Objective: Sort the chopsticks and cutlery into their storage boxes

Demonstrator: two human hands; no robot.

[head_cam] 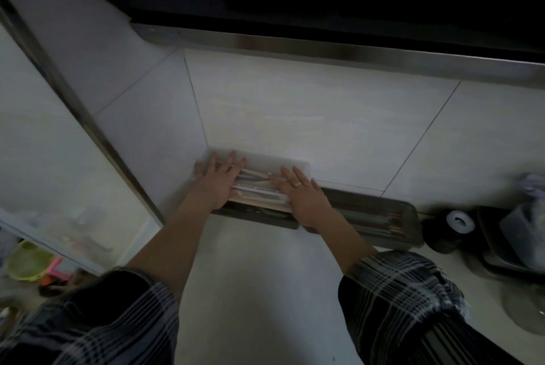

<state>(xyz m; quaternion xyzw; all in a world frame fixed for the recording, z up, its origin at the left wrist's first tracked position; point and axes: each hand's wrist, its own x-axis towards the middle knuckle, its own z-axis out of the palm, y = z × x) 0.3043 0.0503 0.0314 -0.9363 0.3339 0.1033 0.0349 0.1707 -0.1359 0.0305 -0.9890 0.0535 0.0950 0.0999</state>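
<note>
clear box (295, 165): frosted see-through plastic, matt, with pale wood-looking chopsticks (256, 173) inside. dark box (411, 217): smoky grey plastic, slight sheen. wall tiles (295, 111): smooth, pale, soft gloss. hood trim (354, 50): brushed metal. sleeves (398, 282): woven checked cloth. ring (296, 184): shiny metal

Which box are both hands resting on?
Follow the white tiled wall down to the counter corner. There the left hand and right hand lie flat on a translucent-lidded box; its neighbour, the dark box, sits untouched to the right.
</note>
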